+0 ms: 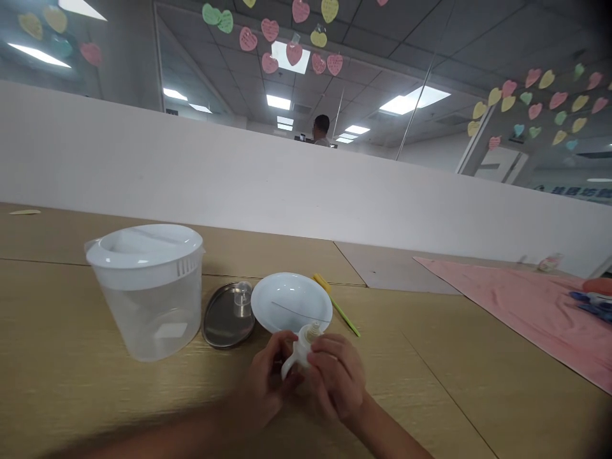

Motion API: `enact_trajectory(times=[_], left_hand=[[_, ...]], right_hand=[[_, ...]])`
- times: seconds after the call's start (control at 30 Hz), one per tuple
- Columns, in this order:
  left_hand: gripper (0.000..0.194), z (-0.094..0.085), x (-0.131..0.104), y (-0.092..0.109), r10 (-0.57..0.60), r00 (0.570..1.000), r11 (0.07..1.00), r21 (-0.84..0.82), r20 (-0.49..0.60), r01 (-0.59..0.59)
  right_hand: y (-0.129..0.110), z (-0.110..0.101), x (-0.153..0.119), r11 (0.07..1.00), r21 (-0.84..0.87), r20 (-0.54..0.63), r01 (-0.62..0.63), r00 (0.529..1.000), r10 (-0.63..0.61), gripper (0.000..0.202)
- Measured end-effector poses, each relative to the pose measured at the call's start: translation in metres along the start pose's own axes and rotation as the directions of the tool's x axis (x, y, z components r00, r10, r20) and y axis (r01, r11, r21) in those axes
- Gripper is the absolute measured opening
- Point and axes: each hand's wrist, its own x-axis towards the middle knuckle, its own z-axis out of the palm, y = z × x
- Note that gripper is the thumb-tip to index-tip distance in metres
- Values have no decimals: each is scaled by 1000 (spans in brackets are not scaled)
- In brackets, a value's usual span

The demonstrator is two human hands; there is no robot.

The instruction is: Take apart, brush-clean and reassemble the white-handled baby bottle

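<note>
Above the table's front part, both hands grip a small white plastic fitting; it has a ribbed, thread-like end on top and a curved arm at lower left, perhaps a pump or spray head. My left hand pinches it from the left. From the right, the fingers of my right hand are closed round its side. Just behind them sits a white bowl with a thin dark line across it. To its left an oval metal tray carries a small clear plastic cap.
A lidded translucent bucket stands at left. Right of the bowl lies a green stick with a yellow end. A pink cloth covers the table's right side. A low white wall runs behind, below glass.
</note>
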Motion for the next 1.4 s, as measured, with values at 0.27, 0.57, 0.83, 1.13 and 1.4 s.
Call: enact_trajectory(times=[0.27,0.57,0.83,1.13,1.4], left_hand=[[36,0,2,3,-19,1000,1000,-17,21,19],[28,-1,3,8,-25,1000,1000,-7,3,25],[29,6,1,1,12,1000,998,-69,-2,-12],[31,-5,3,12,-21,1000,993,-116,-2,21],[31,-2,0,23,14,995,1000,-23,99,-12]], right_hand=[[21,2,2,724,409,371,-555,826,423,44],[13,15,3,782,177,291,-598,791,538,33],[10,19,-3,881,3,168,-474,868,467,30],[17,16,-16,809,229,362,-541,819,445,44],[11,24,-11,791,188,156,-582,813,561,32]])
